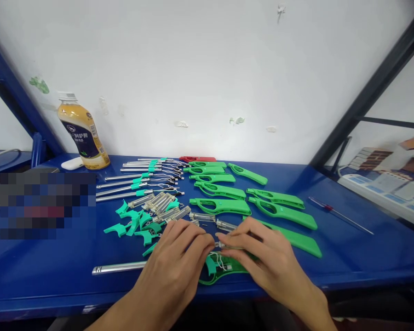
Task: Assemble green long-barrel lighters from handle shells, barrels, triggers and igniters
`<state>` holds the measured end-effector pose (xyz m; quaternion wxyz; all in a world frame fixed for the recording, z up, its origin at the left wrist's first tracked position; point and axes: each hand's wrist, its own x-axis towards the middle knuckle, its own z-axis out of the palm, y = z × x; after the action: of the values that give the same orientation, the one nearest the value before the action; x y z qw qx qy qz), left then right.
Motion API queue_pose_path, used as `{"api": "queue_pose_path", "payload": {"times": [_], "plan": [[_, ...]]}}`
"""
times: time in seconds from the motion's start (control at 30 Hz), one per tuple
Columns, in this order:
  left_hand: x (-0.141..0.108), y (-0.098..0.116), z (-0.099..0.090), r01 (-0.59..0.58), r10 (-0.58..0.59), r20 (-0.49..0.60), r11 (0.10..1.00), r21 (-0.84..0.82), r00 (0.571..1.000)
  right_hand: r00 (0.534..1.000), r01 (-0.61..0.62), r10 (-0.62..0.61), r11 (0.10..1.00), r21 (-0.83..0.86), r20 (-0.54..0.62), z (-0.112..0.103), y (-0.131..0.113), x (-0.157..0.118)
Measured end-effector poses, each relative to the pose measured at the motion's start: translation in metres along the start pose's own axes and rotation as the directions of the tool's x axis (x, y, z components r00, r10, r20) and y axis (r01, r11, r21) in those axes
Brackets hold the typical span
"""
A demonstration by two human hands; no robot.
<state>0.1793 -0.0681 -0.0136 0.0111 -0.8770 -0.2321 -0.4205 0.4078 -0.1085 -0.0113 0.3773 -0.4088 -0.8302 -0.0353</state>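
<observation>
"On the blue table (89,294), head view, near the front edge: entries?"

"Item 1: small clear part (222,245), metal-tipped, between the hands, above item 2, an open green casing (238,265). Right hand (266,250): thumb and forefinger pinched on item 1. Left hand (181,257): fingertips bunched beside the tip; whether they grip it, cannot tell, contact hidden."

"Handling note?"

"Judged to be fine work at the tip: light pinch, both hands steady, part kept in line, not twisted. White wires (222,261) best kept off the casing's rim, where they could snag."

"Appearance?"

"Item 1: slim, transparent, mostly covered by fingers. Item 2: bright green, hollow side up, partly behind the right hand; teal trigger (211,265) at its left. Metal tube (120,267): shiny, further left, inner end hidden. Clear cylinders (163,203): loose heap beyond the left hand, apparently similar stock."
</observation>
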Motion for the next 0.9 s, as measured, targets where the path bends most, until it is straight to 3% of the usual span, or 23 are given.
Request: {"api": "queue_pose_path", "payload": {"times": [0.23, 0.53, 0.7, 0.9], "plan": [[-0.004, 0.0, 0.002, -0.017, 0.017, 0.017, 1.0, 0.012, 1.0, 1.0, 0.011, -0.011, 1.0, -0.002, 0.025, -0.001, 0.001, -0.001], [-0.006, 0.003, -0.008, 0.005, -0.003, -0.019, 0.997, 0.079, 1.0, 0.996, -0.032, 0.034, 0.999, 0.029, -0.08, -0.003, -0.004, 0.007], [-0.031, 0.007, -0.011, 0.006, -0.028, 0.094, 0.974, 0.225, 0.995, 0.997, -0.064, 0.067, 0.995, 0.083, -0.032, -0.008, -0.003, 0.002], [-0.035, 0.009, -0.008, 0.033, -0.047, 0.099, 0.991, 0.131, 0.994, 0.993, -0.094, 0.089, 0.994, 0.064, 0.075, -0.012, 0.0, -0.009]]}}
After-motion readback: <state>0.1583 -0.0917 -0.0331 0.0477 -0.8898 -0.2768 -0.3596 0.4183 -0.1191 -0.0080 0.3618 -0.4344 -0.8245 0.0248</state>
